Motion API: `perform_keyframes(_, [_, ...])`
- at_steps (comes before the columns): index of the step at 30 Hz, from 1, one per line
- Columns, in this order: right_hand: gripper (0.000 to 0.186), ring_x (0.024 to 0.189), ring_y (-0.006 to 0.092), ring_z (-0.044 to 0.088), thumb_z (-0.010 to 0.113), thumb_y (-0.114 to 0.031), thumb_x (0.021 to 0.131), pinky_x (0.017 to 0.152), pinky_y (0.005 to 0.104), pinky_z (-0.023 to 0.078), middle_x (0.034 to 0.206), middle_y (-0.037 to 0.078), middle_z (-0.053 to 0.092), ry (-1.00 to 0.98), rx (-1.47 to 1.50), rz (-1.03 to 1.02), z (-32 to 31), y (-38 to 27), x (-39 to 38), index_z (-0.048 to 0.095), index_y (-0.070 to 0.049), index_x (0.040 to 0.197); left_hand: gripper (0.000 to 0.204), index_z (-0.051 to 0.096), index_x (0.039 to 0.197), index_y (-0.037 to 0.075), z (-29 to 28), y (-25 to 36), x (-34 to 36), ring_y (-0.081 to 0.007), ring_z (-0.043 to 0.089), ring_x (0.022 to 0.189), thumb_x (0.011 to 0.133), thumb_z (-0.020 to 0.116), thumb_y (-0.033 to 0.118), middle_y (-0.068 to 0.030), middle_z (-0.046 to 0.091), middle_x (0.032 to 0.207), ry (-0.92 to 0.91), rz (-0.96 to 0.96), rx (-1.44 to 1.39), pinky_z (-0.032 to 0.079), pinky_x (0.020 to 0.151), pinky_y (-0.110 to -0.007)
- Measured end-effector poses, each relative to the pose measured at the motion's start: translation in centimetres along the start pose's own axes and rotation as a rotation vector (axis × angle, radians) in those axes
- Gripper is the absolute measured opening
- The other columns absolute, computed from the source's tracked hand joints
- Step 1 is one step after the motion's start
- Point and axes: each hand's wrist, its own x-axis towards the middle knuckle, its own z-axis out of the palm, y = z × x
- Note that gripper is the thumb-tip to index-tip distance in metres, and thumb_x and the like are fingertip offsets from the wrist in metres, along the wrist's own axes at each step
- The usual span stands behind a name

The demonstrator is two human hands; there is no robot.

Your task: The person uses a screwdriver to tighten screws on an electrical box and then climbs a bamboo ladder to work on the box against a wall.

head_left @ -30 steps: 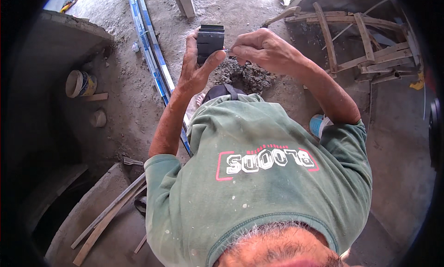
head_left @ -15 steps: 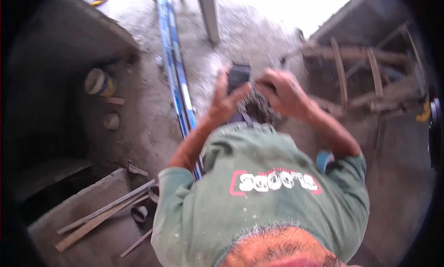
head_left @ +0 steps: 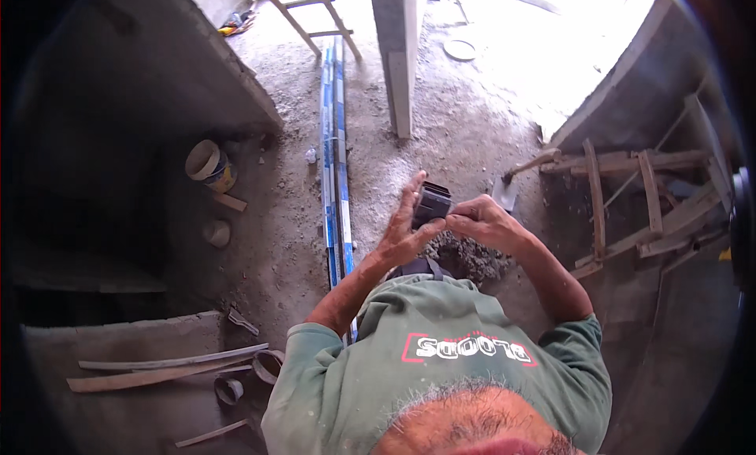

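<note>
My left hand (head_left: 400, 233) holds a small black rectangular box (head_left: 431, 206), open-edged on its far side. The thumb lies along its near edge and the fingers stretch up its left side. My right hand (head_left: 490, 222) is closed in a pinch, its fingertips at the right edge of the box. Whether a small piece sits between those fingertips I cannot make out. Below the hands, a heap of wet grey mortar (head_left: 476, 258) lies on the ground, partly hidden by my right hand and forearm.
Long blue-and-white wrapped bars (head_left: 327, 148) lie left of my hands. A shovel (head_left: 504, 193) rests beyond my right hand. A concrete post (head_left: 400, 69) stands ahead, a wooden frame (head_left: 652, 191) at right. At left are a bucket (head_left: 206, 162) and planks (head_left: 157, 366).
The view has shifted, and more floor shows ahead. My right hand has come in from the right and now meets the box's edge. My left hand keeps its hold on the box.
</note>
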Motion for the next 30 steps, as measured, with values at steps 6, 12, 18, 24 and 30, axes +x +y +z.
perform_keyframes(6, [0.024, 0.061, 0.0038, 0.047, 0.066, -0.021, 0.093, 0.054, 0.0252, 0.039, 0.065, -0.005, 0.057, -0.084, 0.079, -0.017, 0.3, 1.9, -0.2, 0.07, -0.002, 0.08, 0.092, 0.015, 0.156, 0.008, -0.9, -1.1, -0.5, -0.0205, 0.056, 0.109, 0.084, 0.073, 0.011, -0.0127, 0.055, 0.12, -0.144, 0.084, -0.055, 0.044, 0.099, -0.035])
perform_keyframes(12, [0.016, 0.062, 0.0062, 0.047, 0.069, -0.012, 0.088, 0.055, 0.026, 0.04, 0.064, -0.001, 0.055, -0.01, 0.0, -0.133, 0.0, 2.1, -2.0, 0.067, 0.003, 0.08, 0.106, 0.023, 0.155, 0.008, 0.3, 0.6, -1.1, -0.0213, 0.055, 0.117, 0.07, 0.087, 0.013, -0.0133, 0.053, 0.13, -0.171, -0.015, -0.099, 0.046, 0.1, -0.036])
perform_keyframes(18, [0.011, 0.06, 0.0134, 0.051, 0.069, -0.006, 0.085, 0.059, 0.031, 0.045, 0.067, 0.008, 0.06, 0.095, -0.187, -0.215, -0.7, 4.3, -3.2, 0.066, 0.003, 0.082, 0.104, 0.028, 0.148, 0.002, 0.9, -0.4, -1.4, -0.0239, 0.063, 0.112, 0.067, 0.091, 0.013, -0.0168, 0.059, 0.122, -0.225, -0.231, 0.065, 0.05, 0.102, -0.039])
perform_keyframes(24, [0.004, 0.066, 0.0348, 0.062, 0.066, 0.002, 0.077, 0.061, 0.0403, 0.048, 0.074, 0.019, 0.062, 0.172, -0.487, -0.499, -1.4, 6.6, -3.1, 0.063, 0.003, 0.08, 0.067, 0.066, 0.108, -0.006, 2.4, -1.1, -2.5, -0.019, 0.065, 0.083, 0.085, 0.068, 0.058, -0.0145, 0.069, 0.094, -0.229, -0.522, 0.21, 0.057, 0.078, -0.032])
perform_keyframes(30, [0.023, 0.071, 0.0401, 0.066, 0.064, 0.005, 0.062, 0.061, 0.0425, 0.053, 0.076, 0.02, 0.065, 0.152, -0.297, -0.465, 0.3, 8.9, -0.9, 0.066, 0.0, 0.084, 0.091, 0.059, 0.119, -0.009, 0.3, 0.8, -3.8, -0.0324, 0.07, 0.096, 0.089, 0.042, 0.075, -0.0266, 0.065, 0.112, -0.302, -0.506, -0.625, 0.059, 0.079, -0.04])
